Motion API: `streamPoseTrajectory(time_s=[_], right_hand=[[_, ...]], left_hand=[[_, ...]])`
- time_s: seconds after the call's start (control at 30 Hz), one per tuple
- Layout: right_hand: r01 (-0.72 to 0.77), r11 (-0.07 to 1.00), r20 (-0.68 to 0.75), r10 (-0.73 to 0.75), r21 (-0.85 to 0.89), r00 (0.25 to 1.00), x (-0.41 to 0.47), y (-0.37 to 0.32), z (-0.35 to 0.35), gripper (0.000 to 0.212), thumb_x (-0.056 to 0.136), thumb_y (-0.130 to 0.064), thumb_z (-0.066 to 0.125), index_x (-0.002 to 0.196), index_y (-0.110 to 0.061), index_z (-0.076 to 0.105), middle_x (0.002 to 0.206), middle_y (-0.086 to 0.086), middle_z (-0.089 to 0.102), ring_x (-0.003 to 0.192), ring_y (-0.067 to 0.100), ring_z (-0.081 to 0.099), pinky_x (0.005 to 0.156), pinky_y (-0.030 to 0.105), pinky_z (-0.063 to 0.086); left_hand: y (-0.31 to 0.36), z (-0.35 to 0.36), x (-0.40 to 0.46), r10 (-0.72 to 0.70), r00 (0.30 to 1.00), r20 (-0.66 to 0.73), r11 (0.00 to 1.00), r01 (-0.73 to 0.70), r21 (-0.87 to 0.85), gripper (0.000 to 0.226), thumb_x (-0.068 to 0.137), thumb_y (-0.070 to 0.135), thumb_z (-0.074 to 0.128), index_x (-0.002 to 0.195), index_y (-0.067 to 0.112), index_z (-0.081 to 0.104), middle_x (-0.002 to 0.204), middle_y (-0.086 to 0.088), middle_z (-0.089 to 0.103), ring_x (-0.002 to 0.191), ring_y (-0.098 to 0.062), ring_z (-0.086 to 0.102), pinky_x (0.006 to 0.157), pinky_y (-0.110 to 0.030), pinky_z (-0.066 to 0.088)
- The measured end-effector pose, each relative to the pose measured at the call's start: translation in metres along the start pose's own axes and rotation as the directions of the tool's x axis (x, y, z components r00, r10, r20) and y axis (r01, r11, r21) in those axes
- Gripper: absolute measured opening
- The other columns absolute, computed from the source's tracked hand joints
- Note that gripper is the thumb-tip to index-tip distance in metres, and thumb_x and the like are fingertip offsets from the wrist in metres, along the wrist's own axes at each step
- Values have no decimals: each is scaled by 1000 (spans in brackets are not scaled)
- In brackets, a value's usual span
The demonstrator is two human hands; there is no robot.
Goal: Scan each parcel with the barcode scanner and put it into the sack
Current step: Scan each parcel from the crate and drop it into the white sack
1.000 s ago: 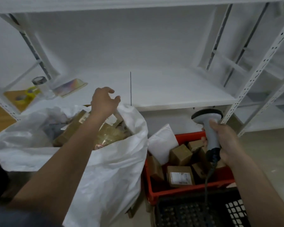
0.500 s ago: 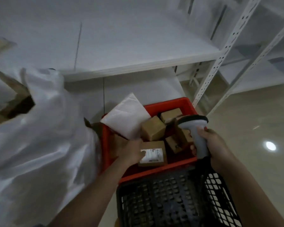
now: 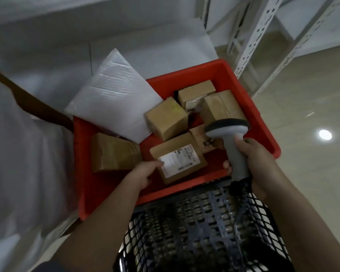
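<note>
Since the moment before, the left hand [image 3: 143, 174] has come off the sack mouth and dropped into the red crate [image 3: 249, 89], and the view has swung down with it.

In the head view, its thumb lies on the white shipping label of the labelled cardboard parcel [image 3: 178, 160], which lies label up at the crate's near side; the other fingers are hidden under or behind the box, so a full pinch cannot be confirmed. The right hand [image 3: 257, 163] is curled round the grip of the barcode scanner [image 3: 231, 134], its head hanging over the crate just beside that parcel. The white sack [image 3: 18, 154] stands at the left, touching the crate.

The step in hand looks like picking up the next parcel. Next it probably needs lifting, label towards the scanner head, then carrying left into the sack.
</note>
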State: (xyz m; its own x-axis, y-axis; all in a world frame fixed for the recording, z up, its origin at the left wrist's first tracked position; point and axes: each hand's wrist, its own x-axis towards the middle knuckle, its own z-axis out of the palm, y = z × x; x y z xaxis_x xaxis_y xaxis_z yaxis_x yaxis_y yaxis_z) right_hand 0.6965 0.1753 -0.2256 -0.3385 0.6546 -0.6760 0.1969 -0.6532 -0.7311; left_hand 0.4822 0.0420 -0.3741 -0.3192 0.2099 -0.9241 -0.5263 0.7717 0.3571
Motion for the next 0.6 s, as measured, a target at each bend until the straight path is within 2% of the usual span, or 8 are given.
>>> streamPoseTrajectory(time_s=[0.1, 0.13, 0.2, 0.27, 0.4, 0.5, 0.53, 0.6], right_hand=[[10, 1000, 24, -11, 27, 1000, 3, -3, 3, 35, 100, -37, 54, 118, -7, 56, 72, 9, 61, 51, 18, 60, 42, 28, 48], [14, 999, 31, -15, 32, 999, 4, -3, 3, 35, 100, -37, 54, 117, -7, 56, 69, 7, 62, 51, 18, 60, 42, 28, 48], [24, 999, 38, -25, 40, 999, 6, 0, -1, 35, 100, -37, 54, 117, -7, 56, 67, 5, 64, 51, 18, 60, 43, 28, 48], [31, 998, 38, -33, 45, 999, 6, 3, -4, 36, 100, -37, 54, 119, -6, 56, 74, 7, 64, 52, 18, 60, 44, 28, 48], [31, 998, 30, -33, 59, 999, 5, 6, -5, 39, 100, -37, 54, 122, -5, 55, 85, 11, 61, 52, 17, 59, 45, 27, 48], [25, 998, 34, -28, 64, 999, 0, 5, -3, 37, 101, -36, 53, 122, -5, 54, 84, 11, 59, 52, 17, 59, 44, 28, 48], [28, 998, 36, -31, 63, 999, -1, 5, -2, 37, 101, -36, 53, 121, -4, 54, 83, 11, 59, 52, 17, 59, 44, 28, 48], [34, 998, 42, -36, 61, 998, -5, 5, -2, 37, 101, -36, 52, 121, -5, 55, 83, 11, 60, 52, 17, 59, 44, 27, 48]], left_hand=[[4, 2, 0, 1, 999, 34, 997, 1, -77, 29, 87, 24, 67, 113, 12, 63, 119, -5, 67, 98, -21, 60, 102, -39, 42], [5, 2, 2, 15, 998, 53, 992, -8, -128, 29, 86, 23, 66, 113, 13, 64, 108, -4, 72, 95, -22, 65, 93, -38, 49], [9, 3, 4, 51, 995, 84, 967, -28, -252, 22, 85, 20, 65, 106, 13, 67, 77, -1, 76, 75, -21, 71, 64, -31, 56], [10, 1, 7, 79, 995, 57, 946, -56, -320, 21, 83, 20, 66, 102, 12, 66, 70, -3, 74, 67, -22, 70, 52, -29, 53], [8, 1, 11, 65, 998, 0, 947, -62, -315, 29, 75, 33, 77, 96, 18, 65, 87, -7, 70, 81, -24, 65, 66, -32, 51], [10, 1, 10, 68, 997, 42, 963, -55, -265, 53, 74, 48, 77, 118, 27, 58, 108, -6, 68, 94, -24, 62, 70, -34, 49], [11, 1, 10, 73, 996, 58, 969, -58, -239, 58, 75, 52, 74, 125, 32, 53, 110, -5, 67, 97, -25, 62, 71, -34, 48], [12, 1, 9, 66, 995, 76, 977, -49, -207, 57, 77, 58, 69, 126, 32, 57, 109, -5, 68, 98, -25, 62, 74, -35, 48]])
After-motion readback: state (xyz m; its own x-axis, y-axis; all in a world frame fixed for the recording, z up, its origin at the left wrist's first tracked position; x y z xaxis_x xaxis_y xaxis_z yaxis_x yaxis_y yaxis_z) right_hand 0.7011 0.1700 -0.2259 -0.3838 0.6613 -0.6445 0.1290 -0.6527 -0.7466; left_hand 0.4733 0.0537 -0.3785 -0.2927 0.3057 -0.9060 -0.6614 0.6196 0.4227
